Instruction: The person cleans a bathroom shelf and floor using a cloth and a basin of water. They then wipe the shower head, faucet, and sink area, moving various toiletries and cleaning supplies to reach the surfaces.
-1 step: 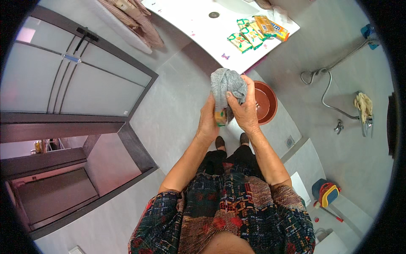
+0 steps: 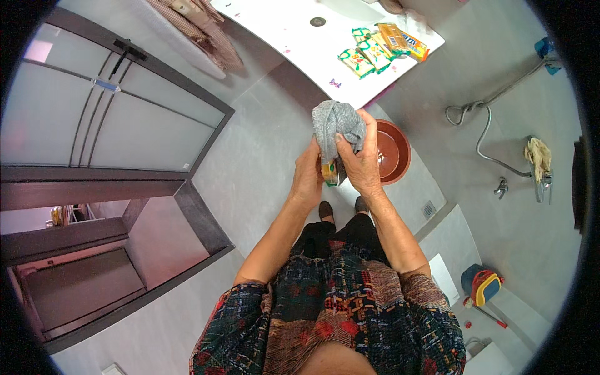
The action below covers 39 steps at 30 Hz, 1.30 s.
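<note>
In front of my chest, both hands hold up a bunched grey knitted cloth (image 2: 337,122). From its lower end sticks a small yellow and green wrapped packet (image 2: 329,173), its upper part hidden by the cloth. My left hand (image 2: 308,169) is closed along the left side of the cloth and packet, its fingers partly hidden behind them. My right hand (image 2: 361,159) grips the cloth from the right, with the thumb pressed on its front. Just beyond my right hand, a reddish-brown basin (image 2: 403,152) stands on the floor.
Several similar packets (image 2: 375,53) and an orange one (image 2: 417,49) lie on the white sink counter (image 2: 350,94) ahead. A shower hose (image 2: 484,134) and tap with a pale cloth (image 2: 537,155) hang on the right wall. A frosted door (image 2: 62,106) stands at left.
The packet under the cloth has shifted slightly and shows a little more. Both hands keep their hold in nearly the same place.
</note>
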Each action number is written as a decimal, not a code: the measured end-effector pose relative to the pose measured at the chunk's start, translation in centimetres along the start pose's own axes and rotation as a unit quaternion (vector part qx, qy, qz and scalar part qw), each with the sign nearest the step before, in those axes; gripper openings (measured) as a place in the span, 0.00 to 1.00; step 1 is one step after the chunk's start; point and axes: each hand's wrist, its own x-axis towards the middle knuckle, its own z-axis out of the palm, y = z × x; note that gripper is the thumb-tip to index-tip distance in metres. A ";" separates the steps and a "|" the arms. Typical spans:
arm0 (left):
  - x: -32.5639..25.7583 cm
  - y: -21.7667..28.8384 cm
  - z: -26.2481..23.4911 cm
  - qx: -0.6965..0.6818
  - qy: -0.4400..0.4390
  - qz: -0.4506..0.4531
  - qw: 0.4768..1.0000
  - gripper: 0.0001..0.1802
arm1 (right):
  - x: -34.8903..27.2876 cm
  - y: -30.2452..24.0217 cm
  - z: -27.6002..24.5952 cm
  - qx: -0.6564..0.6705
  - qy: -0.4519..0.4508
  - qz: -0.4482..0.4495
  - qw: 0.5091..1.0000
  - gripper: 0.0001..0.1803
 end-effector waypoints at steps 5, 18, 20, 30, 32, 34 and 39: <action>0.2 0.8 -1.8 -0.068 -0.002 -0.013 0.998 0.29 | 0.1 -0.8 1.5 -0.101 -0.060 -0.048 0.992 0.31; 3.0 2.9 -5.2 -0.203 -0.019 -0.037 0.978 0.30 | 3.6 -2.5 2.8 -0.161 -0.169 -0.101 0.967 0.31; 4.6 2.9 -6.0 -0.256 -0.027 -0.025 0.966 0.29 | 4.7 -0.6 4.5 -0.230 -0.162 -0.147 0.948 0.31; 14.8 9.6 -12.8 -0.195 0.189 0.052 0.961 0.19 | 14.0 3.0 4.6 -0.370 -0.111 -0.111 0.916 0.28; 16.2 10.2 -12.8 -0.158 0.217 0.045 0.962 0.18 | 14.9 6.8 5.2 -0.444 -0.106 -0.170 0.873 0.27; 17.1 10.7 -13.2 -0.160 0.230 0.041 0.959 0.15 | 16.3 9.0 6.4 -0.453 -0.101 -0.230 0.855 0.25; 17.8 12.1 -13.3 -0.152 0.243 0.023 0.958 0.17 | 25.9 11.7 12.0 -0.426 -0.070 -0.231 0.872 0.23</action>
